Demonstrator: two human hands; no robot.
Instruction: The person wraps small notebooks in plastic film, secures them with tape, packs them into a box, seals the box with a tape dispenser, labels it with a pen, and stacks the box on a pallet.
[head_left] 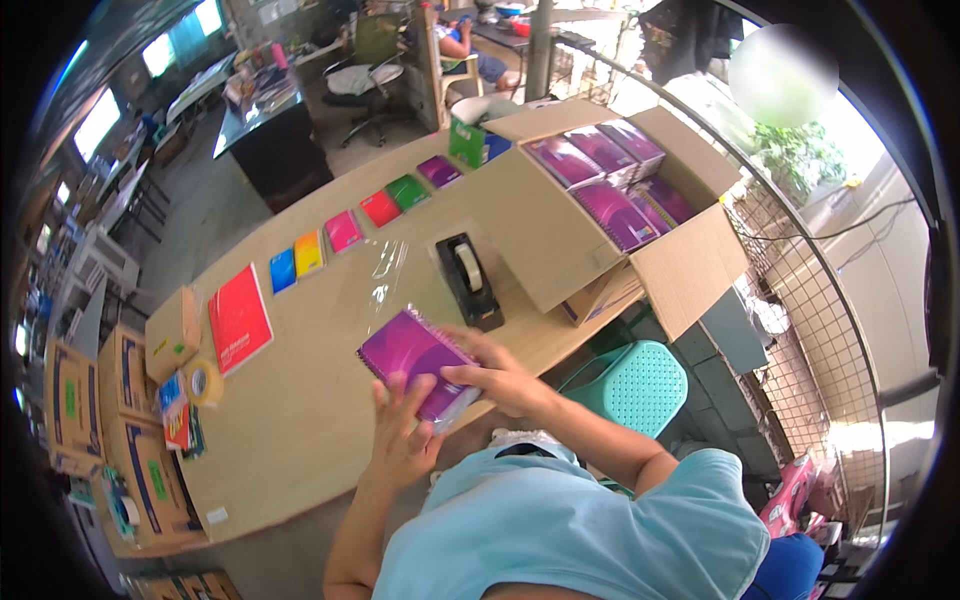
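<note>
A purple spiral-bound notebook (408, 348) is held tilted above the near edge of the wooden table, with clear plastic showing around its lower end. My right hand (500, 375) grips it from the right side, thumb across the cover. At its lower left edge, my left hand (402, 430) has its fingers apart, the fingertips against the notebook. Just beyond the notebook stands a black tape dispenser (482, 300) with a roll of clear tape. A clear plastic sleeve (385, 268) lies flat to the dispenser's left.
An open carton (545, 235) of shrink-wrapped purple notebooks (612, 212) stands at right. Small coloured notebooks (343, 231) line the far side, near a large red notebook (240, 318). Tape rolls (205, 382) and boxes (150, 480) sit left. A turquoise stool (640, 385) is beside me.
</note>
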